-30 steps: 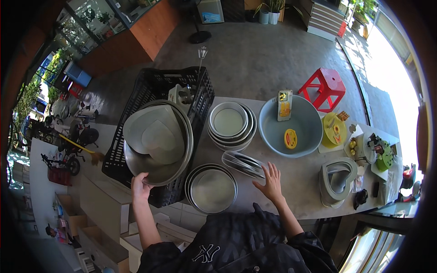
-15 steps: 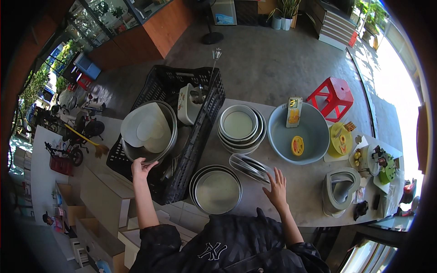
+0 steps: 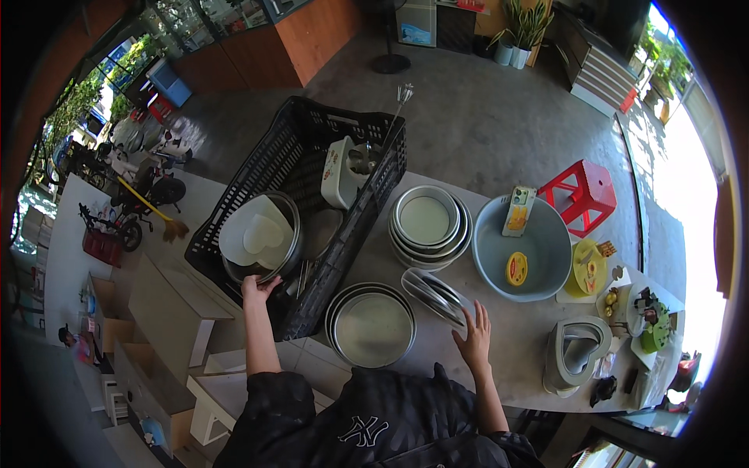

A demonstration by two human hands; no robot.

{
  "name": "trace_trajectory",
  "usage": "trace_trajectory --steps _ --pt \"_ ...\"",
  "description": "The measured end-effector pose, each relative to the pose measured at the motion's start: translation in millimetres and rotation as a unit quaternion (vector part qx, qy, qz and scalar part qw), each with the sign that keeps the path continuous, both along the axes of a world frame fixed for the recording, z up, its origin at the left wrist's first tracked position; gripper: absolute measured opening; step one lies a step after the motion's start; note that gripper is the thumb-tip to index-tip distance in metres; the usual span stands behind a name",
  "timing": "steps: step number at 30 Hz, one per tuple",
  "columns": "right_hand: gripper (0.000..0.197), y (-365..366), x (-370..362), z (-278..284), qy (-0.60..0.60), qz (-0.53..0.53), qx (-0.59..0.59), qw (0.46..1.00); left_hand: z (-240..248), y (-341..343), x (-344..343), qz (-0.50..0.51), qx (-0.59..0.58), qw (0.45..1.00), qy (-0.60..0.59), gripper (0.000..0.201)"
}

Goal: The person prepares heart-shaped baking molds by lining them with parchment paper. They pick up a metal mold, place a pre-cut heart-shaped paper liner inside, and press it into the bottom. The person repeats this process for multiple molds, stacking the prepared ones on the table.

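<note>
My left hand (image 3: 260,289) grips the near rim of a round metal cake pan (image 3: 297,248) inside the black plastic crate (image 3: 295,316). White heart-shaped pans (image 3: 243,228) lie nested in that pan. My right hand (image 3: 473,337) is open, fingers spread, close beside several thin round metal pieces (image 3: 431,296) leaning over one another; whether it touches them I cannot tell. Between my arms a nested stack of round cake pans (image 3: 373,329) stands on the table, with another round stack (image 3: 425,216) beyond it.
In the crate are a white rectangular dish (image 3: 336,175) and metal utensils. To the right stand a grey basin (image 3: 488,269) with a yellow-lidded tub (image 3: 516,268) and a carton (image 3: 518,210), heart-shaped pans (image 3: 555,373) and a yellow container (image 3: 583,269). A red stool (image 3: 597,187) is behind the table.
The view has shifted. My left hand and the round pan with the heart-shaped pans sit lower in the crate and nearer its left side. My right hand stays open beside the thin metal pieces.
</note>
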State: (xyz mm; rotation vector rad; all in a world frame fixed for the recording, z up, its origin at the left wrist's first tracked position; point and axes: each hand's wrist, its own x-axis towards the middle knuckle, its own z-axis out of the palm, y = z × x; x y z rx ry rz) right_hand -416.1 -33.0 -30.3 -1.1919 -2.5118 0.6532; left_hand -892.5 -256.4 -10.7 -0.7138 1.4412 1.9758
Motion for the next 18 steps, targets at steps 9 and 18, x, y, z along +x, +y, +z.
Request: trace_trajectory --steps 9,18 --pt "0.061 -2.8 -2.6 -4.7 0.015 -0.011 0.001 1.000 -8.6 -3.3 0.6 0.040 -0.094 0.994 -0.031 0.031" --pt "0.060 -1.3 -4.1 -7.2 0.019 -0.016 0.001 1.000 3.5 -1.4 8.1 0.028 -0.133 0.990 0.042 0.036"
